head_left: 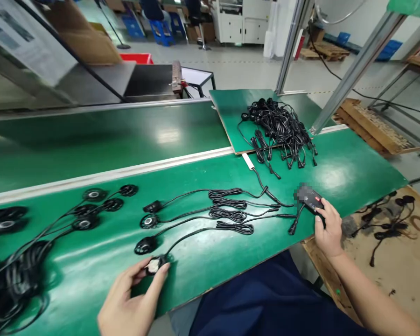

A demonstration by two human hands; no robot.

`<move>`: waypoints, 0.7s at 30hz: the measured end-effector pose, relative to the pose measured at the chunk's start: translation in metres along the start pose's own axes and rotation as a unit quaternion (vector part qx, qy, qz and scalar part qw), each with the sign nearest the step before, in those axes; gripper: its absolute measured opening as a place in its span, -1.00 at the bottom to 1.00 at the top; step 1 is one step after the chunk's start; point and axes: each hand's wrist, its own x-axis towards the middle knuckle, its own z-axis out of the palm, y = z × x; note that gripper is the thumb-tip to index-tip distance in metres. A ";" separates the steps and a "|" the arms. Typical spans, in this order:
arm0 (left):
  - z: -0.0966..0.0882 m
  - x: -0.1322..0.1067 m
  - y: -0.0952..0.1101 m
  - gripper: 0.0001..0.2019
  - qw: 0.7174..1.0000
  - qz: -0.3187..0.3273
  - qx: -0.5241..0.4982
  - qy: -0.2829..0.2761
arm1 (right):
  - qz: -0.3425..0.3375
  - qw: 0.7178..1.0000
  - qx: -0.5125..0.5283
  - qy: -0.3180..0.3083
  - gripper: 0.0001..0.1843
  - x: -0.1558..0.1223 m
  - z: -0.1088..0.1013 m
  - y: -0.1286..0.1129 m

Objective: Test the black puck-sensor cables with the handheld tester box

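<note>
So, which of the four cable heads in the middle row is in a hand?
The nearest head, pinched between the left hand's thumb and fingers. The other three heads lie on the green table, untouched.

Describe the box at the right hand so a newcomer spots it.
Start at the green bench; follow the four coiled cables rightward to the right hand. The black box is at its fingertips: flat and oblong, with a red mark, unlike the slim connectors beside it.
</note>
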 end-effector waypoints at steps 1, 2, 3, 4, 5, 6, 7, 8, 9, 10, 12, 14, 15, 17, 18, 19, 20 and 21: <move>-0.001 0.000 0.002 -0.44 1.000 -0.009 -0.001 -0.002 | 0.001 1.000 -0.001 -0.002 -0.75 -0.001 0.000 0.000; -0.001 0.000 0.003 -0.42 1.000 -0.018 -0.003 -0.003 | 0.001 1.000 -0.003 -0.004 -0.74 -0.001 0.000 0.000; -0.001 0.000 0.004 -0.41 1.000 -0.025 -0.003 -0.005 | 0.001 1.000 -0.003 -0.005 -0.74 -0.002 0.000 0.000; -0.001 0.000 0.005 -0.39 1.000 -0.030 -0.004 -0.005 | 0.001 1.000 -0.004 -0.005 -0.74 -0.002 0.000 0.000; -0.001 0.000 0.006 -0.38 0.999 -0.034 -0.003 -0.006 | 0.000 1.000 -0.004 -0.003 -0.74 -0.002 0.000 0.000; 0.000 0.000 0.006 -0.38 0.999 -0.036 0.000 -0.006 | -0.001 1.000 -0.002 -0.001 -0.75 -0.001 0.000 0.000; 0.000 0.001 0.007 -0.37 0.999 -0.037 0.003 -0.006 | -0.003 1.000 0.000 0.001 -0.75 -0.001 0.000 0.000; 0.000 0.001 0.007 -0.36 0.999 -0.038 0.005 -0.007 | -0.004 1.000 0.001 0.002 -0.75 -0.001 0.000 -0.001; 0.000 0.001 0.008 -0.35 0.999 -0.040 0.007 -0.007 | -0.005 1.000 0.002 0.003 -0.75 -0.001 0.000 -0.001; 0.000 0.001 0.008 -0.35 0.999 -0.041 0.007 -0.008 | -0.004 1.000 0.001 0.003 -0.75 0.000 0.000 -0.001; -0.001 0.001 0.009 -0.34 0.999 -0.045 0.006 -0.004 | -0.001 1.000 -0.001 0.001 -0.76 0.000 -0.001 -0.002; -0.001 0.001 0.009 -0.35 0.999 -0.047 0.007 -0.002 | 0.002 1.000 -0.001 0.000 -0.76 -0.001 -0.001 -0.002; -0.001 0.001 0.010 -0.36 0.999 -0.045 0.009 -0.003 | 0.003 1.000 0.000 0.000 -0.76 -0.001 -0.001 -0.002; -0.001 0.000 0.010 -0.38 0.999 -0.039 0.012 -0.007 | 0.004 1.000 0.001 0.003 -0.75 -0.001 0.000 -0.002; -0.001 0.000 0.010 -0.38 0.999 -0.035 0.013 -0.008 | 0.004 1.000 0.001 0.004 -0.75 -0.001 0.000 -0.002; -0.001 0.000 0.010 -0.39 0.999 -0.033 0.013 -0.006 | 0.004 1.000 0.000 0.005 -0.74 -0.001 0.000 -0.002; 0.000 0.000 0.010 -0.39 0.999 -0.031 0.013 -0.007 | 0.004 1.000 -0.001 0.005 -0.74 -0.001 0.000 -0.002; 0.000 0.000 0.010 -0.39 0.999 -0.029 0.013 -0.007 | 0.004 1.000 -0.001 0.005 -0.75 -0.001 0.000 -0.002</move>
